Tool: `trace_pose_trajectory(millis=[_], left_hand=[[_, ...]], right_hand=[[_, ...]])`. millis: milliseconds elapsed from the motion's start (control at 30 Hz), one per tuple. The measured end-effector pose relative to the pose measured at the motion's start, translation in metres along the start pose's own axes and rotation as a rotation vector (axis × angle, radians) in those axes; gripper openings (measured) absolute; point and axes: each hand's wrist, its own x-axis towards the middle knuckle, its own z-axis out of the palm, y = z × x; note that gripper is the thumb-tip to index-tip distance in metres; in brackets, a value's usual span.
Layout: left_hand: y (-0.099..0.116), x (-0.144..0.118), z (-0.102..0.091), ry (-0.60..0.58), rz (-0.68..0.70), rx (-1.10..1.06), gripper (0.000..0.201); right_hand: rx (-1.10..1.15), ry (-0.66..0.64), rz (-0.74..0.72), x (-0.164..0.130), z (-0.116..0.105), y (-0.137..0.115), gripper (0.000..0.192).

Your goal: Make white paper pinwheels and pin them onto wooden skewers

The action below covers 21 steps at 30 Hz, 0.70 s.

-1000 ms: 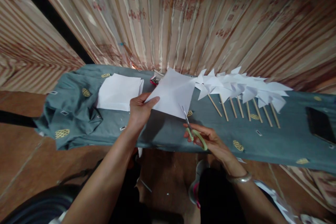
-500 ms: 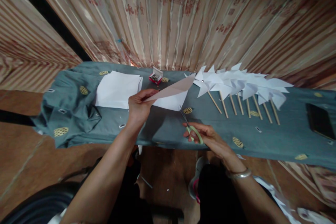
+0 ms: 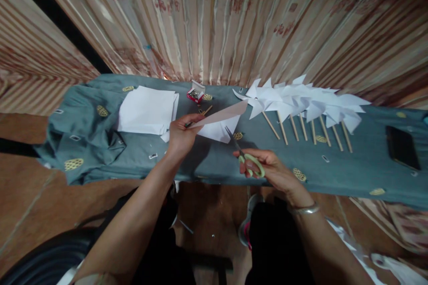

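My left hand (image 3: pixel 182 132) pinches the left end of a folded white sheet of paper (image 3: pixel 219 131), lifted above the cloth. The sheet's flaps spread apart toward the right. In my right hand (image 3: pixel 267 167) is a pair of scissors (image 3: pixel 251 164) with pale green handles, fingers through the loops. Its blades point up and left, close to the sheet's right corner; whether they touch it I cannot tell. Behind my left hand lie a short wooden stick (image 3: pixel 207 110) and a small red-and-white box (image 3: pixel 195 92) of metal pins.
Left on the patterned green cloth (image 3: pixel 220 173) lies a stack of white paper (image 3: pixel 147 110). Several white paper pinwheels (image 3: pixel 307 100) on wooden sticks overlap at the back right. A black phone (image 3: pixel 402 148) rests at the far right. A curtain (image 3: pixel 214 22) hangs behind.
The sheet has tilted lower and turned more edge-on, uncovering the stick behind it. My right hand with the scissors has moved slightly right. The whole view has shifted a little.
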Motion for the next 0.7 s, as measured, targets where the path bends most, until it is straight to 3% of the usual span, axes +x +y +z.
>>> trace_pose_trajectory(millis=[333,700], left_hand=[[0.011,0.006,-0.012,0.036,-0.158,-0.28,0.032],[0.008,0.001,-0.007,0.009,-0.187,-0.245,0.031]], right_hand=[[-0.149,0.032,-0.022,0.001,-0.006,0.005,0.048],[-0.156,0.009,-0.025,0.002,-0.003,0.002,0.045]])
